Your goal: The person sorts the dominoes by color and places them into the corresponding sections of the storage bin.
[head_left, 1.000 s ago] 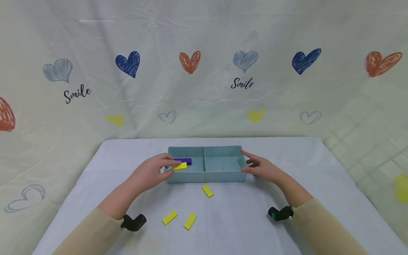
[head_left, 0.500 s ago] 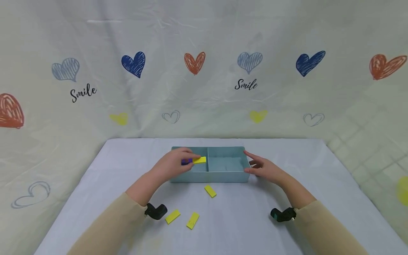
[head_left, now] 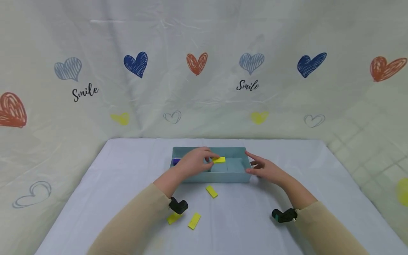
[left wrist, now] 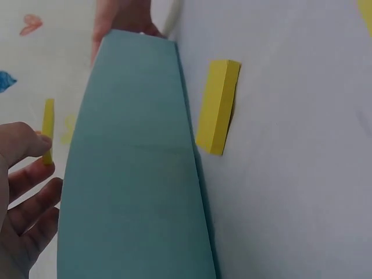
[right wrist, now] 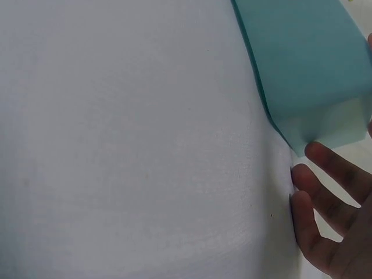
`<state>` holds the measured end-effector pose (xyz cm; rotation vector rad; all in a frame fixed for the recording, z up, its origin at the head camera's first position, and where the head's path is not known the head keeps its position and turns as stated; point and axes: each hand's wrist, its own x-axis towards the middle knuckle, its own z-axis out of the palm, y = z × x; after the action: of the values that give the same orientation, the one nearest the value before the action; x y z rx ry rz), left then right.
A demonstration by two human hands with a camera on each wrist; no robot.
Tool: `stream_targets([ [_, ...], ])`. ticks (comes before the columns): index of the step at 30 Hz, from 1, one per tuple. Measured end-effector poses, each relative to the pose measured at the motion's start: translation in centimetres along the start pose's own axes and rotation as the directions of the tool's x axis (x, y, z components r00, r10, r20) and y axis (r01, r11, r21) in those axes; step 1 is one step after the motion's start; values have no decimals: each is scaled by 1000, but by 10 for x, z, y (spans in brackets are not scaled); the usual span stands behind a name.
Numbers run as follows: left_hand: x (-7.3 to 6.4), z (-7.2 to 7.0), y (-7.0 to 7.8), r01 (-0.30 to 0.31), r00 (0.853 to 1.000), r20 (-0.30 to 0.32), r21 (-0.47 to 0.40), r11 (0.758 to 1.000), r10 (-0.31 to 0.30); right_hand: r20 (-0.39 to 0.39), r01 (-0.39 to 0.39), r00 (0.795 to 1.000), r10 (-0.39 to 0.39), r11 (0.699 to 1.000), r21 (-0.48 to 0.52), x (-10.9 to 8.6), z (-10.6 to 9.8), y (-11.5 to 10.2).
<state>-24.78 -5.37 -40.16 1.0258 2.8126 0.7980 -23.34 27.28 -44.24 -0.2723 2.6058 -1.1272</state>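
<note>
My left hand [head_left: 195, 162] pinches a small yellow block [head_left: 219, 160] by one end. It holds the block over the right compartment of a pale blue two-part box [head_left: 216, 177]. In the left wrist view the pinched yellow block [left wrist: 47, 131] shows beyond the box wall [left wrist: 133, 151]. A purple block [head_left: 176, 162] lies in the left compartment, partly hidden by my left hand. At the box's right end my right hand [head_left: 265, 169] rests with thumb and index finger spread to the corners. Its other fingers [right wrist: 311, 183] are loosely bent beside the end wall.
In front of the box a yellow block [head_left: 211, 191] lies on the white tablecloth [head_left: 242, 219]. Nearer me lie two more, one yellow block [head_left: 194, 221] and another yellow block [head_left: 174, 218] partly behind the left wrist camera [head_left: 178, 206]. A heart-printed sheet [head_left: 210, 117] hangs behind the table.
My left hand has carried the yellow block rightward from the left compartment, across the divider, to over the right compartment. The purple block's left part is uncovered. My right hand keeps its place at the box.
</note>
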Motion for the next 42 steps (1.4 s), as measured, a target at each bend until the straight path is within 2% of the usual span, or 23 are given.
stream_targets([
  [13,36,20,18,-28,998,54,90,996,24,13,10,1000,-10,1000,2,-1,0,-3],
  [19,52,28,23,-20,996,93,131,991,8,12,10,1000,-10,1000,0,-1,1,-3],
  [25,67,37,28,14,983,177,185,983,-47,8,21,1000,-21,1000,-7,0,0,0],
  [32,85,50,25,36,968,237,176,984,-78,9,20,1000,-20,1000,-1,-1,-2,2],
  [36,92,55,25,29,964,251,230,973,-88,8,22,1000,-23,1000,9,-1,-1,2],
  [42,96,57,30,-4,954,289,299,954,-86,9,29,1000,-29,1000,7,-2,-2,-2],
])
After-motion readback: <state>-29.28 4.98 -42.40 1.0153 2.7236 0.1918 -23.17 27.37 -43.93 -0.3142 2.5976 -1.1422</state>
